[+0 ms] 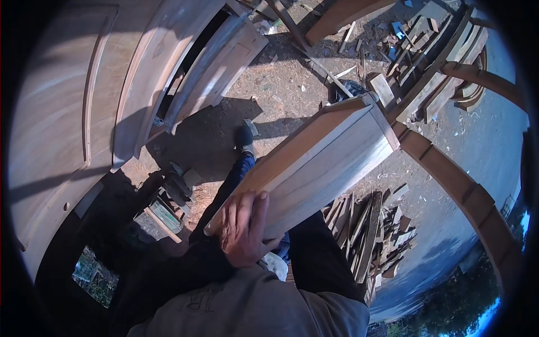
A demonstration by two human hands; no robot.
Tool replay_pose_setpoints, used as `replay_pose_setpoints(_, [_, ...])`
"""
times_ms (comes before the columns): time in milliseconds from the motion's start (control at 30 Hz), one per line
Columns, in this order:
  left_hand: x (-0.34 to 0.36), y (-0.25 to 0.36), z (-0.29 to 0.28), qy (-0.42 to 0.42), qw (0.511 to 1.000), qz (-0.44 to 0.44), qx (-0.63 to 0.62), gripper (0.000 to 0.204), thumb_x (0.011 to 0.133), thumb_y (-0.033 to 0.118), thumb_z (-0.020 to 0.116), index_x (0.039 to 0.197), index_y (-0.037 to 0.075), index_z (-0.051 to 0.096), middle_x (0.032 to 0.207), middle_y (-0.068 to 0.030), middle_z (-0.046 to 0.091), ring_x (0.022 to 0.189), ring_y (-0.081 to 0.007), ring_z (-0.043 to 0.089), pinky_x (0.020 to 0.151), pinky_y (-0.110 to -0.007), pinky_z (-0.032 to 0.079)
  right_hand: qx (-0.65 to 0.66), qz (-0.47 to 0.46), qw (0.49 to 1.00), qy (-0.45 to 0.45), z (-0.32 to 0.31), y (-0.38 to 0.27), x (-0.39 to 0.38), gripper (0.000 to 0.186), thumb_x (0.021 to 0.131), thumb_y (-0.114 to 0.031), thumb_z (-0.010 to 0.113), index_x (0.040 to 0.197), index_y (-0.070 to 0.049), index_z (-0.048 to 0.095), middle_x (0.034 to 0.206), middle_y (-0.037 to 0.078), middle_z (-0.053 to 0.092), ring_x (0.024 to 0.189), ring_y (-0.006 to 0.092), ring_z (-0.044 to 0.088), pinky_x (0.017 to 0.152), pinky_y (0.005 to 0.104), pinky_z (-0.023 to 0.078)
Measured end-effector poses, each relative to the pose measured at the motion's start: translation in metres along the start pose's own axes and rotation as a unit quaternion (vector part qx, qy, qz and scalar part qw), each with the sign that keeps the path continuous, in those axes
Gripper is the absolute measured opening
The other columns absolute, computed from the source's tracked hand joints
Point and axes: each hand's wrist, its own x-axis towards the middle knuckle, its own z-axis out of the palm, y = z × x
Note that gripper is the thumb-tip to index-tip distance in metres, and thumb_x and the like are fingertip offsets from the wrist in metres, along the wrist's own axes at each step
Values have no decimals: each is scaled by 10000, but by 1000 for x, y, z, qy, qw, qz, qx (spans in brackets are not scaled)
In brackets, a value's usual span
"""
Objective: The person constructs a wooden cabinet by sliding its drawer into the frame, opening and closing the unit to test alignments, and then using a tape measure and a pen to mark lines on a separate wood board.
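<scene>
A long wooden drawer-like box (331, 163) with a pale face and an orange-brown side slants across the middle, up and away to the right. My left hand (244, 227) is on its near end, fingers laid together over the wood and thumb at the lower side, holding it. My right arm (320, 255), in a dark sleeve, goes up beneath the box, which hides the right hand. Below the box, one leg in blue trousers ends in a dark shoe (244, 137) on the ground.
Large wooden panels (62, 112) stand at the left, with a paler wooden piece (219, 73) beside them. A pile of wood scraps (368, 233) lies right of me. Curved wooden parts (449, 174) arch along the right. Boards and offcuts (438, 73) litter the far right ground.
</scene>
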Motion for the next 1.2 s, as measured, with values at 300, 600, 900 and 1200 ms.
replay_pose_setpoints(300, [-35, -20, 21, 89, 935, 307, 154, 405, 941, 343, 602, 1295, 148, 583, 1205, -81, 521, 1125, -224, 513, 939, -398, 459, 35, 19, 999, -3, -10, -22, -45, 528, 762, 36, 665, 1261, -42, 511, 1091, 108, 624, 1009, 262, 620, 924, 407, 508])
replay_pose_setpoints(600, [-17, 5, -13, 52, 947, 257, 186, 441, 922, 252, 613, 1349, 193, 515, 1282, -107, 477, 1164, -273, 525, 965, -533, 440, 43, 25, 999, -19, -8, -13, -62, 492, 775, 28, 670, 1239, -48, 523, 1064, 86, 621, 989, 239, 612, 910, 391, 501])
replay_pose_setpoints(900, [51, -88, -54, -84, 995, 32, -48, 1008, 570, 21, 757, 1486, 27, 337, 1393, -202, 415, 1295, -386, 442, 1087, -411, 389, 34, 75, 994, -71, -21, -22, -62, 456, 788, 20, 675, 1216, -54, 535, 1038, 63, 617, 970, 217, 605, 896, 375, 494])
replay_pose_setpoints(1200, [65, -233, 4, -112, 987, -105, -50, 859, 716, 48, 672, 1491, 14, 302, 1406, -252, 443, 1289, -394, 477, 1090, -398, 394, -69, 87, 990, -85, 25, -8, -9, 417, 705, 71, 568, 1107, -25, 518, 876, 94, 608, 763, 208, 607, 719, 357, 522])
